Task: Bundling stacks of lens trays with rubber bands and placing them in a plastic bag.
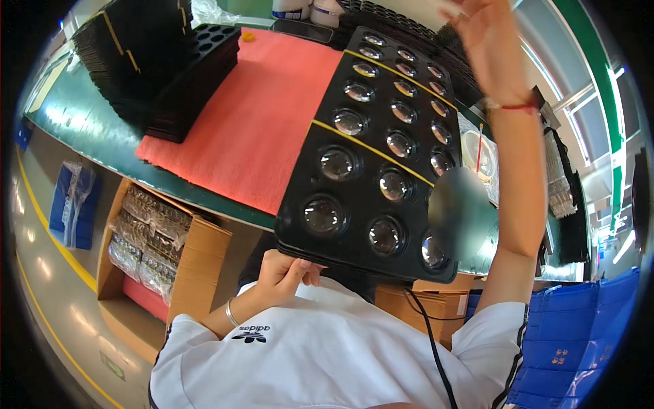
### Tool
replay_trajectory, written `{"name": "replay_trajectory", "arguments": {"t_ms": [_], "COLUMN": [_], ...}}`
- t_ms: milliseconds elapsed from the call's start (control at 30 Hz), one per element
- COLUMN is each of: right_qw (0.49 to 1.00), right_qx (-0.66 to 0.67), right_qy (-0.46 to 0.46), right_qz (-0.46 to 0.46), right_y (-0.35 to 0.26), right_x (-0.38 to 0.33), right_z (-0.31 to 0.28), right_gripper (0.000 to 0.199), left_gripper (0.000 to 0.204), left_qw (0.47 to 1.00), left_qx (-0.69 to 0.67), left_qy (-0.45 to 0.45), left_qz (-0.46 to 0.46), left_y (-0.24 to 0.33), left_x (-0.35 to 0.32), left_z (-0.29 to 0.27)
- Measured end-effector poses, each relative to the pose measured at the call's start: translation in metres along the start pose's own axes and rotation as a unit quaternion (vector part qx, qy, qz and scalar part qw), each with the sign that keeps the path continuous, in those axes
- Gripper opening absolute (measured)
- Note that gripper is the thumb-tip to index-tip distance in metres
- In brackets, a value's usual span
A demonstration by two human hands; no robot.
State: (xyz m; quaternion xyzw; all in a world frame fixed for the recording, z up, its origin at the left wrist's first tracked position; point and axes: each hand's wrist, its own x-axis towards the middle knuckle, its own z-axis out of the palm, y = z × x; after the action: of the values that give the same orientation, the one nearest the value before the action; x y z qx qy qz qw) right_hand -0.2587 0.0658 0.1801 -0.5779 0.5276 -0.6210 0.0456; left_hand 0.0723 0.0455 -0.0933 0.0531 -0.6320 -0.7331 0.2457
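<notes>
A black plastic tray [371, 163] with rows of clear, shiny round lenses [393, 185] in its wells lies across the table, its near end by my body. At least one more black layer shows under its near edge. Two thin yellow bands [371, 153] run across it. My left hand [289, 274] grips the near left edge, thumb on the side and fingers curled below. Raised at the upper right, my right hand [492, 58] is away from the tray, its blurred fingers stretched out and partly cut off. No object shows in it.
A pink foam sheet [272, 102] covers part of the green table [88, 129]. Stacked black trays [157, 82] stand at the left. A round container [479, 153] is at the right. Below are an open cardboard box [197, 255] of wrapped goods and blue bins [572, 334]. A black cable [430, 327] hangs nearby.
</notes>
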Motion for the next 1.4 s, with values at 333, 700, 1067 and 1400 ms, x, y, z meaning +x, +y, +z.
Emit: {"name": "replay_trajectory", "arguments": {"t_ms": [333,700,1067,1400], "right_qw": [0.714,0.793,0.833,0.833], "right_qx": [0.588,0.503,0.385,0.33], "right_qy": [-0.157,0.005,0.176,0.323], "right_qz": [0.345,0.344,0.356,0.306], "right_y": [0.097,0.093,0.073,0.04], "right_x": [-0.083,-0.108,-0.111,-0.099], "right_z": [0.046,0.061,0.056,0.03], "right_gripper": [0.064,0.057,0.069,0.061], "left_gripper": [0.045,0.048,0.051,0.044], "left_qw": [0.999,0.984,0.968,0.967], "left_qx": [-0.022,0.003,0.093,0.182], "left_qy": [0.016,0.114,0.056,0.016], "left_qz": [-0.028,-0.135,-0.226,-0.177], "left_y": [0.015,0.064,0.128,0.101], "left_x": [-0.002,0.011,0.053,0.164], "left_z": [0.003,-0.014,-0.039,-0.069]}}
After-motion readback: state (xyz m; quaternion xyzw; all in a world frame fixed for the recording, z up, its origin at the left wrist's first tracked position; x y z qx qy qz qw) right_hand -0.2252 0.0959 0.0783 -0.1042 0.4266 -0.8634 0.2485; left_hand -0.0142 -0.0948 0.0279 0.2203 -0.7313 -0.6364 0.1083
